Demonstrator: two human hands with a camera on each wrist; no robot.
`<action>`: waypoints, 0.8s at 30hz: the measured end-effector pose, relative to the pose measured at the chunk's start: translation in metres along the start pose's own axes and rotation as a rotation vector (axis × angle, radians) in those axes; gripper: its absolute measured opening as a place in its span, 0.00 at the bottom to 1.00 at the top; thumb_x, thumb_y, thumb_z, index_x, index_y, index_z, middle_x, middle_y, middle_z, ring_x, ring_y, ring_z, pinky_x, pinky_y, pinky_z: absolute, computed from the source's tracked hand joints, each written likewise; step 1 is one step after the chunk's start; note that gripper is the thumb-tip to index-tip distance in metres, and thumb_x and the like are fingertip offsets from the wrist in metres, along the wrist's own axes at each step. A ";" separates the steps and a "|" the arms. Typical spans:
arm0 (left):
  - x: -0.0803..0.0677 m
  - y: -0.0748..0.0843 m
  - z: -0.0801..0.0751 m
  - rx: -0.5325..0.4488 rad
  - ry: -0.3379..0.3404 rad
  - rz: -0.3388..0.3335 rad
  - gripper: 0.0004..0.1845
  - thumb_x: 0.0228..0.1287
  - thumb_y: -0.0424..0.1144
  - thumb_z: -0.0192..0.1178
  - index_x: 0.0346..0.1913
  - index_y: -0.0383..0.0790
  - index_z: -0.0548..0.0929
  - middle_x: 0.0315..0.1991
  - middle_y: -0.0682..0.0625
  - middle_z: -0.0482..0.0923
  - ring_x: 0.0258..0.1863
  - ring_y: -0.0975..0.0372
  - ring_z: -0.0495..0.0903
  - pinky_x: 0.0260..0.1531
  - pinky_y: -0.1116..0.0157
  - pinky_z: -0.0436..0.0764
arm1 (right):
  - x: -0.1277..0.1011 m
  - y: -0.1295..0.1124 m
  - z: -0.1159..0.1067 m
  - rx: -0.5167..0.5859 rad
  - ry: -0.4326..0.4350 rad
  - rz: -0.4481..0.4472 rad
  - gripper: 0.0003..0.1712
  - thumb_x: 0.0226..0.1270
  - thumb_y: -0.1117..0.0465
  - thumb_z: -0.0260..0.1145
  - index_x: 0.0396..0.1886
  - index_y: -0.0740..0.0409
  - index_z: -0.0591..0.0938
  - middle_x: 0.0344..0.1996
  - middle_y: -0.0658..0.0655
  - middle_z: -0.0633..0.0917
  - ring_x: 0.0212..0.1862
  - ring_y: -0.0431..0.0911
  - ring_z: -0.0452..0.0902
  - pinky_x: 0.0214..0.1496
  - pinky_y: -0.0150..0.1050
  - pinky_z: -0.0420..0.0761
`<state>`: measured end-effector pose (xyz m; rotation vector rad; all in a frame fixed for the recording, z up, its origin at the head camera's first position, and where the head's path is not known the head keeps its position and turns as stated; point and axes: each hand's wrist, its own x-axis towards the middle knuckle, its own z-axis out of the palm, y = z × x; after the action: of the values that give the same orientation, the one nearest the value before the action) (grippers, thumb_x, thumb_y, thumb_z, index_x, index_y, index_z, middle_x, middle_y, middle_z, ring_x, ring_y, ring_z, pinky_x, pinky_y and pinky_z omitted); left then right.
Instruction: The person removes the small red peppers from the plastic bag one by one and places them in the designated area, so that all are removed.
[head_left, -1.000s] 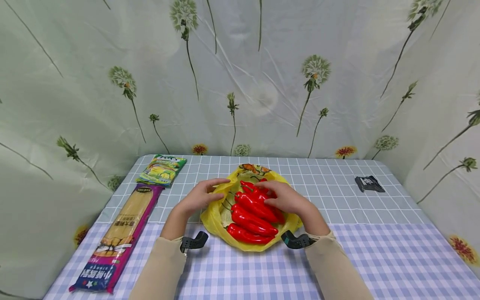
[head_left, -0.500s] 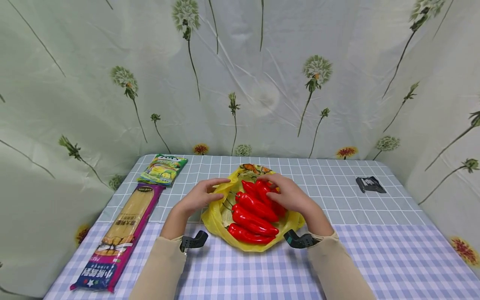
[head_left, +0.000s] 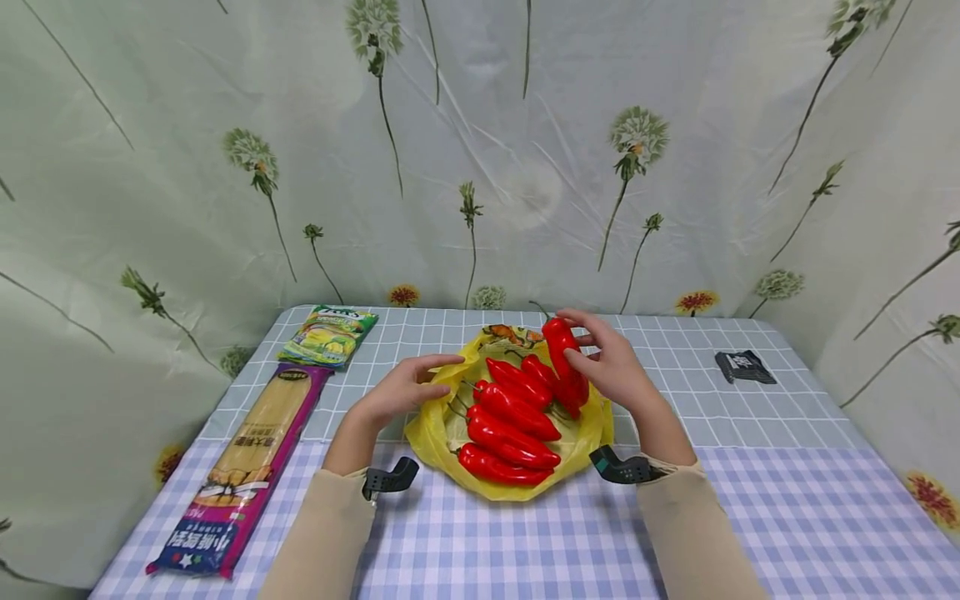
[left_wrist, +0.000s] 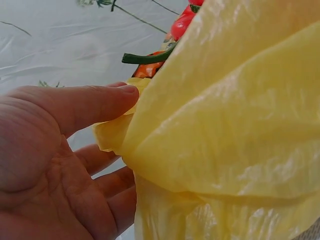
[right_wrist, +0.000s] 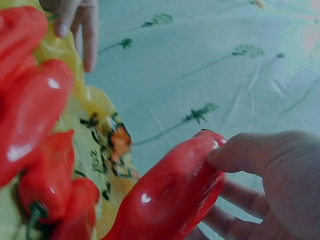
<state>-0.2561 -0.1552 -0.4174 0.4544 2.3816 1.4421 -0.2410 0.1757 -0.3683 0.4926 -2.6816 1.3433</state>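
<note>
A yellow plastic bag [head_left: 570,450] lies open on the checked table, with several red peppers [head_left: 510,417] on it. My right hand [head_left: 611,367] grips one red pepper [head_left: 564,362] and holds it raised above the bag's far right side; in the right wrist view thumb and fingers curl round this pepper [right_wrist: 175,192]. My left hand [head_left: 408,387] pinches the bag's left edge. In the left wrist view the thumb [left_wrist: 85,102] presses the yellow plastic [left_wrist: 225,125] against the fingers.
A long purple pack of noodles [head_left: 240,471] and a green snack packet [head_left: 327,333] lie on the table at the left. A small black packet [head_left: 742,367] lies far right. A flowered curtain [head_left: 480,150] hangs behind the table [head_left: 787,508].
My right hand has closed round one pepper and lifted it up and to the right, off the pile. The left hand keeps its hold on the bag's edge.
</note>
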 end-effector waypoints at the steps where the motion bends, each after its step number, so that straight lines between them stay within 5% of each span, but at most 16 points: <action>1: 0.000 0.000 0.000 -0.003 -0.002 -0.001 0.25 0.70 0.35 0.59 0.69 0.51 0.75 0.72 0.46 0.69 0.67 0.48 0.72 0.63 0.53 0.79 | 0.000 0.002 -0.003 0.004 0.013 0.009 0.32 0.69 0.66 0.64 0.72 0.49 0.69 0.66 0.64 0.74 0.60 0.63 0.77 0.52 0.56 0.86; 13: 0.001 -0.002 -0.001 -0.008 -0.014 0.013 0.24 0.71 0.35 0.58 0.68 0.50 0.76 0.71 0.45 0.71 0.65 0.47 0.75 0.61 0.54 0.80 | 0.000 0.035 -0.018 -0.002 0.195 0.170 0.15 0.74 0.61 0.59 0.58 0.52 0.78 0.68 0.62 0.71 0.65 0.63 0.71 0.52 0.59 0.85; 24: -0.002 -0.001 -0.002 -0.029 -0.010 0.006 0.24 0.71 0.29 0.53 0.67 0.48 0.77 0.72 0.44 0.70 0.66 0.46 0.74 0.60 0.54 0.81 | -0.002 0.053 -0.027 0.118 0.220 0.363 0.22 0.74 0.60 0.60 0.65 0.52 0.75 0.74 0.62 0.66 0.72 0.63 0.63 0.62 0.60 0.79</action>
<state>-0.2554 -0.1581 -0.4170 0.4611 2.3503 1.4719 -0.2580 0.2267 -0.3929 -0.1388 -2.6003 1.5431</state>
